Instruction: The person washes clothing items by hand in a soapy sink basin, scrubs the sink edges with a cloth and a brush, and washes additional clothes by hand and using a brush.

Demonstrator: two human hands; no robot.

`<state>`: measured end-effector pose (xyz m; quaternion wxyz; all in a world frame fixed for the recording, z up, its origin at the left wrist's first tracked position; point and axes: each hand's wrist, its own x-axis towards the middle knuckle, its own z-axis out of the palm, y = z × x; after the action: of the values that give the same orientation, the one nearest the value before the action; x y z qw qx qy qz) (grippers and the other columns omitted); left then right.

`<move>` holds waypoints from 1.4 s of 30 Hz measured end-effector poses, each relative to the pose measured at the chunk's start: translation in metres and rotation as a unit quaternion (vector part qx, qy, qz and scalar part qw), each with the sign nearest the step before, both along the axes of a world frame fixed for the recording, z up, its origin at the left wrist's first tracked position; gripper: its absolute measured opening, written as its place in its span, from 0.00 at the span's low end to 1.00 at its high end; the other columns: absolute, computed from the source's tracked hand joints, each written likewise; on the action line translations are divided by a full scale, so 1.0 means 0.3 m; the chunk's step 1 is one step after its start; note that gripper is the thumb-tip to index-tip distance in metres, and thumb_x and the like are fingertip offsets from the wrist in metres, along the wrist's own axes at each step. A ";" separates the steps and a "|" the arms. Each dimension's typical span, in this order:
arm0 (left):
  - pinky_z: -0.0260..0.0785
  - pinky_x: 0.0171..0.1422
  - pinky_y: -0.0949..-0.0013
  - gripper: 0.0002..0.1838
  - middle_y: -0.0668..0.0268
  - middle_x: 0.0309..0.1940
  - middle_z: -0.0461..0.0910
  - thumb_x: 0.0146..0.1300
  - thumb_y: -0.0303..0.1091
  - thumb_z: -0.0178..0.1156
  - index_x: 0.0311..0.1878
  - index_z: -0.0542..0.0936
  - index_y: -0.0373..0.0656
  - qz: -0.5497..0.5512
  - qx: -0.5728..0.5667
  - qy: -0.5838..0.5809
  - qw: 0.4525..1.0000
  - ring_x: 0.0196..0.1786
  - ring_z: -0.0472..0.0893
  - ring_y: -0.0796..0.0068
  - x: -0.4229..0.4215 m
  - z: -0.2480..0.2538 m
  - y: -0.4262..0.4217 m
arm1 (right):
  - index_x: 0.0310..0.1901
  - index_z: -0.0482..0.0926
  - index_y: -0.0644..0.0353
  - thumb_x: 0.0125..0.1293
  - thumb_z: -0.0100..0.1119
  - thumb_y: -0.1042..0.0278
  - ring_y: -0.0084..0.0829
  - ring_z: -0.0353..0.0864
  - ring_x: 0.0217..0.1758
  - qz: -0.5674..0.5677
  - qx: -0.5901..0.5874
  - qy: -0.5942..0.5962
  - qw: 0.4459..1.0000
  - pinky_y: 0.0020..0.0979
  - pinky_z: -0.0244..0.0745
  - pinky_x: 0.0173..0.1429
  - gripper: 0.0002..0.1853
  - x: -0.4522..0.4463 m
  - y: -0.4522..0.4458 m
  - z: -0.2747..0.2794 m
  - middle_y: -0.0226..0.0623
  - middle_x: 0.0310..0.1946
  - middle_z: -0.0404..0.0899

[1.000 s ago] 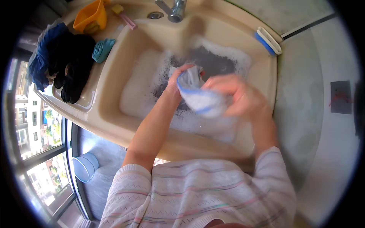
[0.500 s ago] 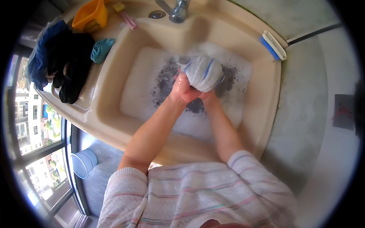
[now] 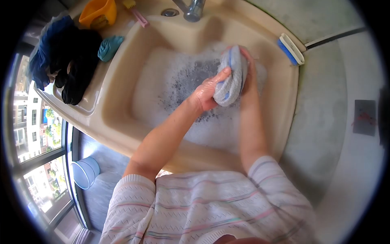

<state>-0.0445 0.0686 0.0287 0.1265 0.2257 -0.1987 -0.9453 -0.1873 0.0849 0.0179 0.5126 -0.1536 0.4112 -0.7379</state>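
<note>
Seemingly midway, left hand and right hand clasp wadded cloth over the sink. Dark clothes lie left of it.

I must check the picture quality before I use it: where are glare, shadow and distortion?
Head view: glare whitens parts of the window; a soft shadow lies near the faucet; wide-angle distortion bows the sink; corners go black.

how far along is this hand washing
Done: the sink holds sudsy water. In hand: left hand and right hand grip a bunched white cloth with blue stripes. Remaining, probably: rinsing it, as suds cover much of the water. Whether the dark clothes alongside are washed, I can't tell.
</note>
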 end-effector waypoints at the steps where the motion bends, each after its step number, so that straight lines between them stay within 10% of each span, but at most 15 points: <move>1: 0.66 0.54 0.62 0.41 0.57 0.53 0.69 0.50 0.60 0.58 0.59 0.62 0.37 -0.023 -0.053 -0.071 0.996 0.53 0.71 0.67 0.004 0.002 -0.004 | 0.38 0.74 0.61 0.57 0.49 0.55 0.31 0.74 0.38 0.016 0.056 0.039 0.998 0.31 0.69 0.45 0.17 -0.006 -0.001 -0.010 0.36 0.33 0.75; 5: 0.69 0.45 0.65 0.33 0.57 0.42 0.75 0.50 0.51 0.62 0.51 0.69 0.35 -0.040 -0.262 -0.168 0.949 0.38 0.76 0.67 -0.001 -0.084 -0.016 | 0.37 0.75 0.62 0.48 0.57 0.57 0.32 0.76 0.37 0.125 0.240 0.169 0.948 0.29 0.70 0.43 0.18 -0.038 -0.064 -0.137 0.39 0.34 0.77; 10: 0.66 0.51 0.62 0.38 0.46 0.39 0.76 0.46 0.61 0.57 0.44 0.73 0.28 -0.096 -0.544 -0.491 0.673 0.47 0.76 0.54 -0.027 -0.245 0.027 | 0.36 0.73 0.67 0.43 0.62 0.58 0.38 0.77 0.37 0.106 0.335 0.500 0.792 0.29 0.70 0.45 0.22 0.037 -0.123 -0.354 0.46 0.33 0.77; 13: 0.67 0.51 0.62 0.37 0.46 0.40 0.76 0.47 0.59 0.56 0.45 0.72 0.28 -0.114 -0.552 -0.507 0.652 0.47 0.76 0.54 -0.023 -0.268 0.033 | 0.38 0.72 0.67 0.45 0.60 0.57 0.37 0.76 0.39 0.096 0.377 0.600 0.699 0.30 0.70 0.45 0.23 0.079 -0.107 -0.318 0.44 0.34 0.76; 16: 0.69 0.48 0.64 0.32 0.52 0.40 0.76 0.46 0.51 0.60 0.46 0.71 0.30 -0.151 -0.499 -0.433 0.735 0.45 0.77 0.60 0.005 -0.179 0.004 | 0.47 0.69 0.62 0.49 0.58 0.53 0.34 0.74 0.44 0.147 0.306 0.560 0.756 0.34 0.69 0.46 0.27 0.054 -0.094 -0.287 0.38 0.40 0.74; 19: 0.71 0.41 0.66 0.28 0.56 0.38 0.77 0.48 0.48 0.58 0.47 0.71 0.35 -0.023 -0.159 -0.203 0.966 0.37 0.78 0.63 0.017 -0.102 -0.008 | 0.61 0.58 0.58 0.50 0.55 0.37 0.39 0.69 0.55 0.307 0.163 0.298 0.889 0.36 0.69 0.51 0.42 -0.052 -0.038 -0.037 0.43 0.52 0.68; 24: 0.72 0.39 0.64 0.18 0.67 0.40 0.75 0.49 0.42 0.59 0.46 0.72 0.53 0.021 0.241 0.122 0.963 0.37 0.76 0.65 0.014 -0.003 0.017 | 0.64 0.50 0.51 0.46 0.59 0.35 0.45 0.64 0.58 0.239 -0.163 -0.048 0.956 0.43 0.69 0.53 0.48 -0.011 0.007 -0.056 0.45 0.58 0.60; 30: 0.71 0.39 0.67 0.22 0.65 0.39 0.74 0.47 0.41 0.63 0.46 0.70 0.48 0.018 0.137 0.117 0.984 0.38 0.75 0.66 0.034 0.086 0.037 | 0.33 0.67 0.53 0.48 0.59 0.68 0.32 0.71 0.36 0.228 -0.163 -0.111 0.954 0.38 0.74 0.39 0.12 0.021 -0.011 0.130 0.33 0.34 0.66; 42: 0.68 0.36 0.69 0.23 0.63 0.32 0.74 0.41 0.35 0.63 0.42 0.71 0.36 0.112 -0.266 -0.144 0.947 0.33 0.75 0.72 -0.017 -0.077 0.068 | 0.24 0.67 0.60 0.47 0.54 0.77 0.24 0.71 0.23 0.165 0.115 0.377 0.904 0.26 0.69 0.29 0.05 0.083 -0.039 0.055 0.32 0.21 0.71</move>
<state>-0.0495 0.0889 0.0057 0.2567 0.3380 -0.4323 -0.7956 -0.1623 0.0731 0.0344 0.4475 -0.4261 0.6249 -0.4771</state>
